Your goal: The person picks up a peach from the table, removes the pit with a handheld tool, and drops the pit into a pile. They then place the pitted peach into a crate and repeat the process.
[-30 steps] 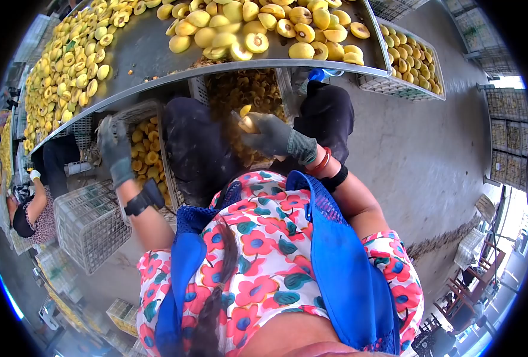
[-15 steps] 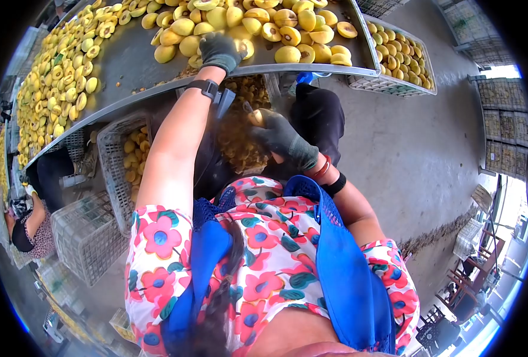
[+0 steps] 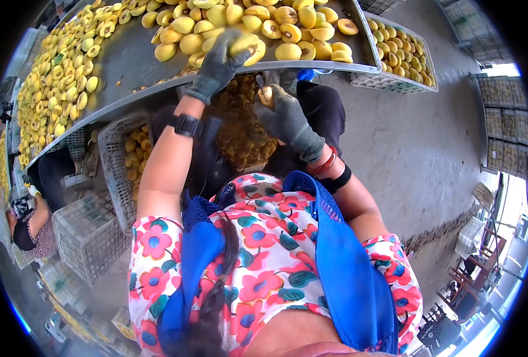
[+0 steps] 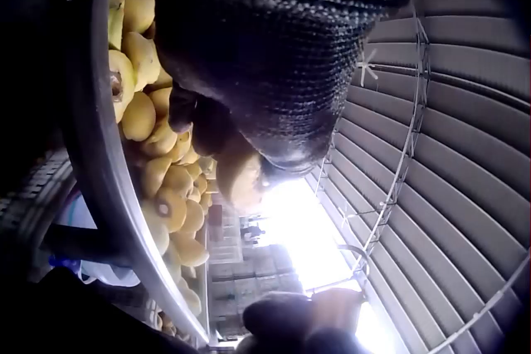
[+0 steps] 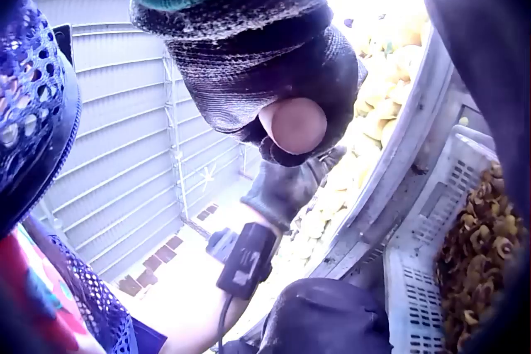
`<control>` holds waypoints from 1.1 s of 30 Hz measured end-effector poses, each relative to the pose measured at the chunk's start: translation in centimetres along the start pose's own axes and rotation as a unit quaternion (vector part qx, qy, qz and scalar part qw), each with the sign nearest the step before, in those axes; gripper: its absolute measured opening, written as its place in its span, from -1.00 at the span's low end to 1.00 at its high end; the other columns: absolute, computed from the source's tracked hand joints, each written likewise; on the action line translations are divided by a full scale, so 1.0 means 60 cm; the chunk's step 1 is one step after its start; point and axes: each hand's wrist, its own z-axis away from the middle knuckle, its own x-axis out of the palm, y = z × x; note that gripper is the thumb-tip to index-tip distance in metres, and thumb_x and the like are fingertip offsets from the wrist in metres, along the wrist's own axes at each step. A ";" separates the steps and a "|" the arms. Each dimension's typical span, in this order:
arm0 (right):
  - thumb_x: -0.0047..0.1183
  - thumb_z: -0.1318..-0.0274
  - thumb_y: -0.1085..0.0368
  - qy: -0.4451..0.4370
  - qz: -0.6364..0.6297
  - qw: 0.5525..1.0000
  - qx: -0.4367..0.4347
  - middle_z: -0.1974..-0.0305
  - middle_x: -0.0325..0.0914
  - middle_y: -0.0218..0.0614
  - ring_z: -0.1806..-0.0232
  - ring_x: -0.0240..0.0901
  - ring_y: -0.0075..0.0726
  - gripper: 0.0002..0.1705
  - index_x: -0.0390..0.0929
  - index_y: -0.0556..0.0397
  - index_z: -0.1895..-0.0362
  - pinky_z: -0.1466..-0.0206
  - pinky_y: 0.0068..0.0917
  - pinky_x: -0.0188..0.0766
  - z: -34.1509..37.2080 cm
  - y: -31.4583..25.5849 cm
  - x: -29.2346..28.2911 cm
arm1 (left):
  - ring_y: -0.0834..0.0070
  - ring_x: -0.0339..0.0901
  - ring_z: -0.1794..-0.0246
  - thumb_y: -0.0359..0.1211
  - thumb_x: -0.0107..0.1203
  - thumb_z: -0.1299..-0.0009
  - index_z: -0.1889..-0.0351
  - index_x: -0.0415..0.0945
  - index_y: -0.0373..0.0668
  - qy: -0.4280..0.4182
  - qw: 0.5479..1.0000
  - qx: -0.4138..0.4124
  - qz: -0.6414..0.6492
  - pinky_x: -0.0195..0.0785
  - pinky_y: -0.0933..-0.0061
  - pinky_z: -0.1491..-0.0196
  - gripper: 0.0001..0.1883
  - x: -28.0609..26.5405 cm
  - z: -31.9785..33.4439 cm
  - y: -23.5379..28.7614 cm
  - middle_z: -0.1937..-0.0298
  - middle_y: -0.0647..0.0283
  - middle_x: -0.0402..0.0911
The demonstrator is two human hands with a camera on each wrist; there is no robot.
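Grey sheet-metal table [image 3: 133,56] crosses the head view; near its edge the left hand [image 3: 219,68], in a dark knit glove, grips a rounded yellow fruit [image 3: 252,49], apart from the similarly gloved right hand [image 3: 284,119], which clasps a slim metal-tipped tool [image 3: 261,85]. Left-wrist view: that fruit sits out at the fingertips, so juice could make it slip. Right-wrist view: curled fingers wrap the tool's pale, round-ended handle [image 5: 299,126]; an overhard push might drive the tip into the left glove.
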 end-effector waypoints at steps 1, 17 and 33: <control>0.16 0.01 0.22 0.008 0.012 1.000 -0.015 0.40 0.50 0.17 0.29 0.46 0.32 -0.64 0.39 0.17 0.19 0.27 -0.06 0.40 -0.004 -0.004 -0.002 | 0.31 0.51 0.04 -0.17 0.19 -0.27 -0.03 0.38 -0.19 -0.004 0.998 -0.005 0.056 0.36 0.35 -0.06 -0.55 -0.012 0.010 0.028 0.05 0.09 0.55; 0.05 -0.06 0.36 0.019 -0.022 0.998 -0.059 0.50 0.52 -0.22 0.60 0.48 -0.33 -0.74 0.40 0.13 0.14 0.51 -0.37 0.41 0.008 -0.004 0.052 | 0.30 0.52 0.07 -0.17 -0.03 -0.44 0.00 0.43 -0.29 0.100 0.992 -0.005 0.077 0.35 0.36 -0.04 -0.63 -0.023 0.132 0.149 0.10 0.08 0.56; -0.03 0.01 0.47 -0.019 -0.055 0.998 -0.022 0.43 0.51 -0.31 0.40 0.47 -0.47 -0.74 0.41 0.17 0.15 0.35 -0.49 0.43 0.010 -0.033 0.051 | 0.16 0.56 0.14 -0.23 0.00 -0.42 -0.02 0.37 -0.26 0.191 0.980 0.054 -0.020 0.42 0.29 0.08 -0.66 -0.005 0.141 0.150 0.15 0.02 0.56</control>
